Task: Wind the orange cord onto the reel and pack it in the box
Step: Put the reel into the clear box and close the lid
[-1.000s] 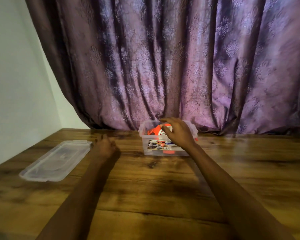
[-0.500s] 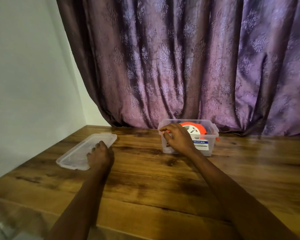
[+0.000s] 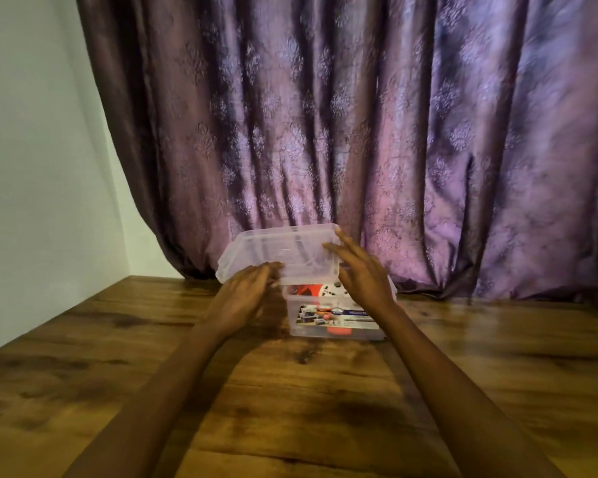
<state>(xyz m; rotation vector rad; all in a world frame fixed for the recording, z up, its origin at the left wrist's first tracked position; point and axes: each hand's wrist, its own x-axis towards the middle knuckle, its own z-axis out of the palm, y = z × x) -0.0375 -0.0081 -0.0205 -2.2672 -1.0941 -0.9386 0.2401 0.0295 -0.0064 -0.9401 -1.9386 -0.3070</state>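
Observation:
A clear plastic box stands at the far middle of the wooden table. Inside it sits the reel wound with the orange cord; only its top shows over the rim. The clear lid hangs tilted in the air just above the box, shifted a little to the left. My left hand grips the lid's near edge with curled fingers. My right hand lies with straight fingers against the lid's right end.
A purple patterned curtain hangs right behind the box. A white wall closes the left side. The wooden table stretches toward me under both forearms.
My left hand has picked the lid up from the table at the left and carried it over the box. My right hand has left the box's front and now touches the lid.

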